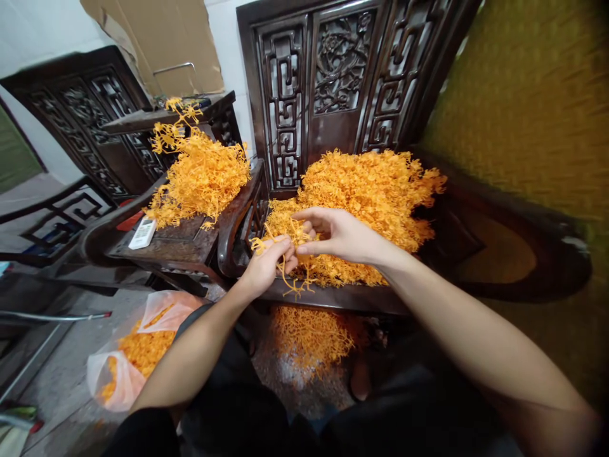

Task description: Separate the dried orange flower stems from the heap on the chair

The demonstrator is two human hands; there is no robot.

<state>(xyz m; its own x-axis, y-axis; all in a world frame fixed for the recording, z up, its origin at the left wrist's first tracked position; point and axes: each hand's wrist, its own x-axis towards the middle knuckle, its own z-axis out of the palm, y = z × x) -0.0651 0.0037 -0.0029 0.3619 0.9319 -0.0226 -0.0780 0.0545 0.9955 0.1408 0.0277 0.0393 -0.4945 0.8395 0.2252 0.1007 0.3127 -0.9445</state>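
Observation:
Pinched in my left hand (271, 261) is an orange branched plastic piece (297, 289), its thin stems hanging below the fingers. My right hand (335, 235) reaches in from the other side, thumb and curled fingers around the upper part of the same tangle; the exact contact is partly hidden. Just behind both hands, a large heap of similar orange branched pieces (371, 190) covers the seat of a dark carved wooden chair (333, 295).
On a wooden side table (185, 251) at left lie another orange heap (202, 178) and a white remote control (143, 233). An open plastic bag (126, 381) of orange bits stands on the floor. More orange branches (311, 336) lie beneath the chair's front edge.

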